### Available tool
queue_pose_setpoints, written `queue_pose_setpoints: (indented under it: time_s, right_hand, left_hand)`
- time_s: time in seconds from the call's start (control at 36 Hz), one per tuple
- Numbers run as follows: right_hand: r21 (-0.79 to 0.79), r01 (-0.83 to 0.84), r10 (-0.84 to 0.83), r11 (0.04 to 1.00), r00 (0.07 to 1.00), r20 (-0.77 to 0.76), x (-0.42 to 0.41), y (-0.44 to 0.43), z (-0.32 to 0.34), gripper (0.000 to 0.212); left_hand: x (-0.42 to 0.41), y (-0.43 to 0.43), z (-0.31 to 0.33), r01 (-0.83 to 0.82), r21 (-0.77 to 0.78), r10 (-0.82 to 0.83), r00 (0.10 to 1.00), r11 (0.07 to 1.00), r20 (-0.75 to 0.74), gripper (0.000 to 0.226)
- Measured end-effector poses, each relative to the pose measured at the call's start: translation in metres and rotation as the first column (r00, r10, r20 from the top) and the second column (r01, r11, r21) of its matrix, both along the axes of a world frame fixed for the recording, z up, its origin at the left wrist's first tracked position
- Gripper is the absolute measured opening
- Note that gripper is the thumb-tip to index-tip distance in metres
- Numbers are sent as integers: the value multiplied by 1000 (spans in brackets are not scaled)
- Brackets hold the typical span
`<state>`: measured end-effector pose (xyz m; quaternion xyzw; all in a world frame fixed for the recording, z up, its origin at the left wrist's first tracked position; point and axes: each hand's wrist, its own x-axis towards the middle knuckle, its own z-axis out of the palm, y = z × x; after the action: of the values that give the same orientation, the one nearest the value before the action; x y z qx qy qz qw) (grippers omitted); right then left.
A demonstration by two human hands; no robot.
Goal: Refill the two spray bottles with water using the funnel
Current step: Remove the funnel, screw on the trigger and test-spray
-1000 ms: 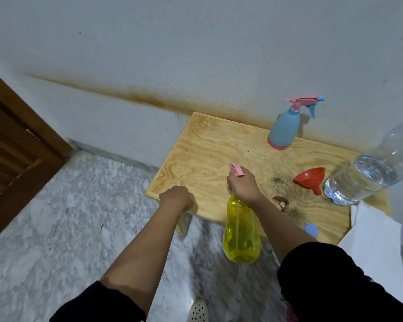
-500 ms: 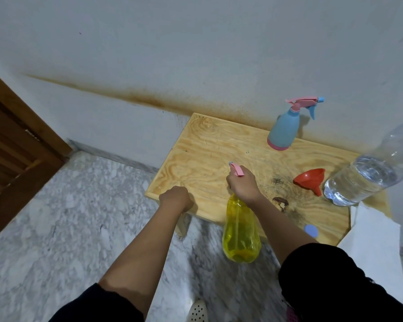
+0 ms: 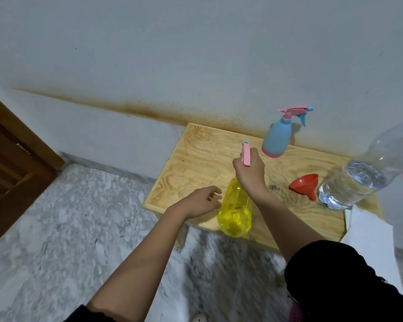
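Right hand (image 3: pixel 250 175) grips the neck of the yellow bottle (image 3: pixel 235 210). Its fingers are wrapped round the neck just below the pink spray head (image 3: pixel 246 155), which projects above the knuckles. Left hand (image 3: pixel 200 201) holds nothing. Its fingers are loosely spread and point toward the bottle's left side, just beside it. Contact between fingertips and bottle cannot be confirmed.

Yellow bottle: translucent and tilted, with its base toward the camera over the front edge of the table (image 3: pixel 196 159). Whether the base rests on the wood cannot be determined.

Blue bottle (image 3: pixel 277 138): upright at the back of the table, near the wall (image 3: pixel 196 54). Its pink-and-blue sprayer is fitted, nozzle to the right.

Funnel (image 3: pixel 304 184): red, lying on its side on the table with the spout toward the front. It sits between the right forearm and the water bottle (image 3: pixel 358 180).

Water bottle: large, clear and partly filled, at the right end of the table, just beside the funnel.

White sheet (image 3: pixel 370 240): at the table's front right corner.

Marbled floor (image 3: pixel 79 228) and wooden door (image 3: pixel 9 159): left of the table.
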<state>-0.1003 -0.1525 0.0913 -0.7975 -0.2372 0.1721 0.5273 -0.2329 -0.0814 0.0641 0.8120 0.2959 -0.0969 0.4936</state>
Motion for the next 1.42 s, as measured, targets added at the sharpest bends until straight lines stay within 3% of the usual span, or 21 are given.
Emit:
queue_pose_setpoints:
  time_s: [0.14,0.22,0.28,0.44,0.61,0.72,0.94,1.25,1.42]
  right_hand:
    - [101,86,-103,991,980,173,12,13,18,16]
    - [144,141,-170,980,962,214,17,19,27,22]
    - [169,170,-208,971,946,247,22,25,30,24]
    - [185,184,-229,965,937,264,50,40,31,29]
    - [130,-44,23,991,987,158,104,48,19,56]
    - [123,-169,153,978,980,126,139,49,8,57]
    - [222,-29,-28,975,968,251,167,78,-10,66]
    - [230,83,-122,970,979,160,185,102,-30,69]
    - [237,129,-168,963,974,153,188,107,-32,67]
  left_hand:
    - [17,-9,14,34,-86,-19,986,996,163,79]
    - [31,-14,8,-43,-9,43,964,999,264,103]
    - [43,-18,5,-119,50,98,946,992,308,108]
    - [88,-5,-2,-284,171,196,895,943,402,90]
    - [128,43,-17,-216,115,140,876,970,462,85]
    - [153,77,-25,-111,5,96,886,994,455,80]
    - [198,111,-32,19,-72,13,905,997,425,87]
    - [239,132,-59,-93,40,65,893,995,446,89]
    - [241,141,-67,-108,-19,105,893,994,438,83]
